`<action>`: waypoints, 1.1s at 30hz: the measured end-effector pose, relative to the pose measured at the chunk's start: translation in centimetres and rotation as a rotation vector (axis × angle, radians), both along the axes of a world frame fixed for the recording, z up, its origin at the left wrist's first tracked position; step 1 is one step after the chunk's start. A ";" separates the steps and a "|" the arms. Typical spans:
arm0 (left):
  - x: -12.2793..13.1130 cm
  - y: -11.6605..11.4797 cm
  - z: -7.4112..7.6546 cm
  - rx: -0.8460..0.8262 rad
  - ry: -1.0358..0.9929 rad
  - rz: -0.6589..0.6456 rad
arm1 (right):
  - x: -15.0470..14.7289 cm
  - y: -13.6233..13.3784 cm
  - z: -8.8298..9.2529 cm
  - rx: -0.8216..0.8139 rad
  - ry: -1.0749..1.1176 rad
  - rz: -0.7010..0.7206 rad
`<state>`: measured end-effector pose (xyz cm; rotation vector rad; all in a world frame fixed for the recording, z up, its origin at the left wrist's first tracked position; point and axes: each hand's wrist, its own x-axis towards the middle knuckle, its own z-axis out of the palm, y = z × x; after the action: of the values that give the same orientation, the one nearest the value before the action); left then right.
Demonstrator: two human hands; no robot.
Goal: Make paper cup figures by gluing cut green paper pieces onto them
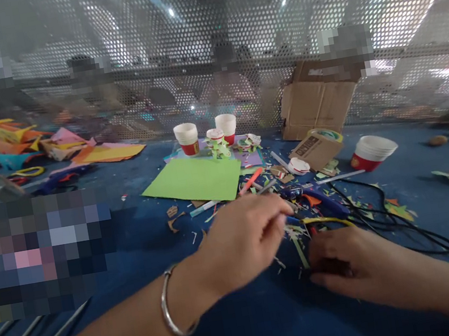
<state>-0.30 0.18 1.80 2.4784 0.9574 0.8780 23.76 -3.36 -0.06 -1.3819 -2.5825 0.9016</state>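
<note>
My left hand (248,233), with a silver bangle at its wrist, reaches over a litter of paper scraps. Its fingers are curled in and their tips are partly hidden beside a dark blue glue gun (327,201). Low on the right, my right hand (351,258) is closed, its knuckles close to a yellow scissors handle (330,220) and a small red piece. What either hand holds, if anything, is hidden. Just beyond my left hand lie an orange marker (251,180), a light-blue marker (205,208) and a green paper sheet (196,179).
Stacked paper cups (186,135) stand at the back, with another stack (372,152) to the right. Tape rests against a cardboard piece (316,151), in front of an upright cardboard box (316,101). Black cable (415,225) runs rightward. Perforated metal screening (188,53) closes off the back.
</note>
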 end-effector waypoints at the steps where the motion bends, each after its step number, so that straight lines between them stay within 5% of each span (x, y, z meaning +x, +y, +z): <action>1: 0.4 -0.5 -0.5 0.021 0.087 -0.087 | 0.0 0.0 -0.1 0.010 0.004 0.004; 4: 1.5 -1.7 -1.6 0.077 0.278 -0.259 | 0.2 0.5 0.3 0.027 0.043 -0.047; 8: 2.0 -2.5 -2.0 0.147 0.368 -0.245 | 1.6 2.8 1.6 0.021 0.055 -0.100; 12: 2.1 -3.0 -2.4 0.171 0.340 -0.291 | 4.1 7.3 2.1 0.325 -0.054 -0.232; 20: 2.8 -4.0 -3.6 0.264 0.355 -0.376 | 6.8 14.9 -0.9 0.487 -0.174 -0.371; 26: 2.7 -3.6 -3.5 0.265 0.360 -0.350 | 6.9 15.6 -2.0 0.533 -0.146 -0.342; 33: 2.1 -3.1 -2.6 0.110 0.222 -0.268 | 4.7 11.5 0.6 0.571 -0.010 -0.315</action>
<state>1.80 -2.96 -0.80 2.7598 0.6330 0.5926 28.49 8.19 0.53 -1.5279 -2.2612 0.0957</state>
